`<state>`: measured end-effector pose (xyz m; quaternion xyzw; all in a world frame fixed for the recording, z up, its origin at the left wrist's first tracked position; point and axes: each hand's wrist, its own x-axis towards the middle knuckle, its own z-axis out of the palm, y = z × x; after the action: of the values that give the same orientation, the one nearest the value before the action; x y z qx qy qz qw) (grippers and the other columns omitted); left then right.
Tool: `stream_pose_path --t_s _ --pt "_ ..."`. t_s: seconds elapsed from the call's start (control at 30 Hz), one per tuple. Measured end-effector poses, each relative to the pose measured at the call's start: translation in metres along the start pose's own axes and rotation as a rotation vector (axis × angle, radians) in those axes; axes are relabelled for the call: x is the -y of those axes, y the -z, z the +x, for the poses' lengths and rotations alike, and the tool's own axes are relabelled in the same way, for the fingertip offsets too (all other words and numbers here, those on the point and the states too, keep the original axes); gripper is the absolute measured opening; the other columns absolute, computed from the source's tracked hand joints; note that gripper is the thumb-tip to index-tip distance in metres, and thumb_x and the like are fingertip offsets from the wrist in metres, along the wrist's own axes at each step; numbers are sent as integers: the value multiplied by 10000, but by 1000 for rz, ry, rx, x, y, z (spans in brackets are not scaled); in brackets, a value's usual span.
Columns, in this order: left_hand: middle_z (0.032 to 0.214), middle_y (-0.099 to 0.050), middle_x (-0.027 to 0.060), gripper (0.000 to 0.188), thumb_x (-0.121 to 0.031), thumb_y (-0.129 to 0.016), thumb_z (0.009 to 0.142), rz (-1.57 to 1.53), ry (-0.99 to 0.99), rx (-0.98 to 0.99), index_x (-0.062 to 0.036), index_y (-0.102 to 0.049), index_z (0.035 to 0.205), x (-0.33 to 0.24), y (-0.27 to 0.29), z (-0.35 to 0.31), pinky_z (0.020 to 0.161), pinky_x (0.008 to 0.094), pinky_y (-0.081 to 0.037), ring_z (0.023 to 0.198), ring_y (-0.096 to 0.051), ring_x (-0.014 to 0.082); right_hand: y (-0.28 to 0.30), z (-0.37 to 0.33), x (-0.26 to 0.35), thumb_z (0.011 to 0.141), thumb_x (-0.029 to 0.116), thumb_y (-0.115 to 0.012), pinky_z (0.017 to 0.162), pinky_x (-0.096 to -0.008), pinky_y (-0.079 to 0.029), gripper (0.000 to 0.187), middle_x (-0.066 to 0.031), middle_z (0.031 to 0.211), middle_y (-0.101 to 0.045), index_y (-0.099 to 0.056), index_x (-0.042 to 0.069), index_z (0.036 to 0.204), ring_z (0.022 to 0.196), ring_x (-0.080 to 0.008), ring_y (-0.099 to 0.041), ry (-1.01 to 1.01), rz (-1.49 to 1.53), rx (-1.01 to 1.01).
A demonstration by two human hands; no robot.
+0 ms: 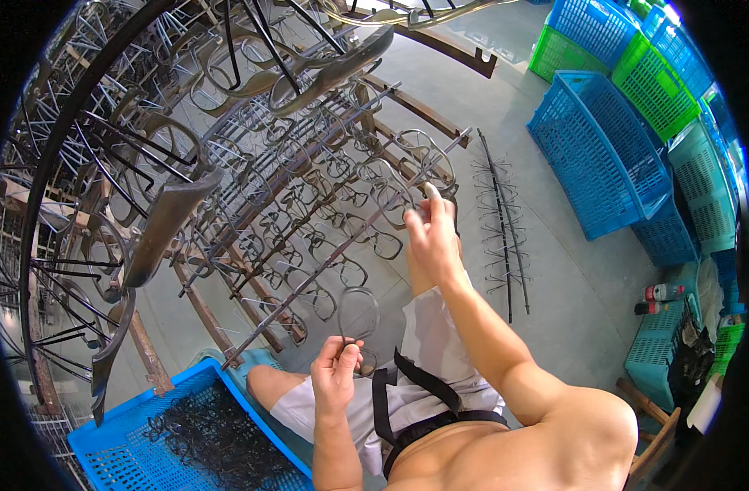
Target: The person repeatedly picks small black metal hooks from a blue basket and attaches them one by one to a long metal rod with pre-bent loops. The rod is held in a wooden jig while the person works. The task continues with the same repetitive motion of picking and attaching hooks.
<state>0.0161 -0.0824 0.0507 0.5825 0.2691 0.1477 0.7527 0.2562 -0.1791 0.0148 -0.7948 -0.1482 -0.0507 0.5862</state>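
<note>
My left hand (336, 370) pinches a dark eyeglass frame (357, 319) by its lower rim, thumb and fingers pressed together on the thin plastic; the frame stands upright above the grip, its rounded lens opening bare. My right hand (430, 231) is raised further out, fingertips closed on another frame (407, 214) at the long rod (342, 254), a slim metal bar with frames hung along it in a row. More such rods run parallel to it on the rack (252, 204), each carrying looped, glossy frames. Below my left hand, a blue lattice crate (104, 442) holds a loose tangle of dark frames. A bare rod (497, 221) with short wire hooks lies on the grey concrete floor (571, 286) to my right. Beyond it, blue and green crates (604, 155) of perforated plastic stand stacked and tilted.
</note>
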Motion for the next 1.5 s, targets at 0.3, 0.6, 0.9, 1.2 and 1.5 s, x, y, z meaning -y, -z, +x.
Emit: stream_pose_path --t_s 0.3,0.6,0.9,1.2,1.5 --pt "911 -539 40 261 -224 -660 832 145 -268 125 -8 -587 962 -22 38 20 653 232 -413 752 -470 108 20 -49 58 884 229 -607 615 -334 -471 195 -69 702 -584 -637 47 949 663 -187 -586 302 363 1040" --pt "984 -584 121 272 -202 -552 880 762 -63 -1054 44 -554 995 60 313 -61 820 329 -432 868 -540 221 -84 -32 18 924 127 -546 482 -241 -415 233 -24 634 -532 -575 13 1125 525 -89 -502 -213 400 -77" --pt "1020 -601 190 344 -304 -622 796 1050 784 -1098 -45 -605 1022 174 371 -107 854 440 -444 985 -553 367 -91 -23 13 926 99 -517 597 -285 -454 246 -137 814 -607 -567 37 1159 618 -180 -518 107 34 -315" --pt "1004 -608 189 340 -306 -619 796 1051 751 -904 -44 -611 1011 182 371 -90 846 436 -450 968 -562 364 -78 -20 32 914 99 -530 507 -263 -393 244 -61 655 -527 -577 14 1137 543 -112 -443 -226 284 -98" --pt "988 -616 189 336 -309 -617 797 1138 721 -793 -42 -618 1001 174 374 -76 838 432 -457 952 -572 360 -84 -17 37 902 166 -547 494 -294 -387 214 -84 568 -497 -610 13 1038 511 -115 -434 -351 462 -127"
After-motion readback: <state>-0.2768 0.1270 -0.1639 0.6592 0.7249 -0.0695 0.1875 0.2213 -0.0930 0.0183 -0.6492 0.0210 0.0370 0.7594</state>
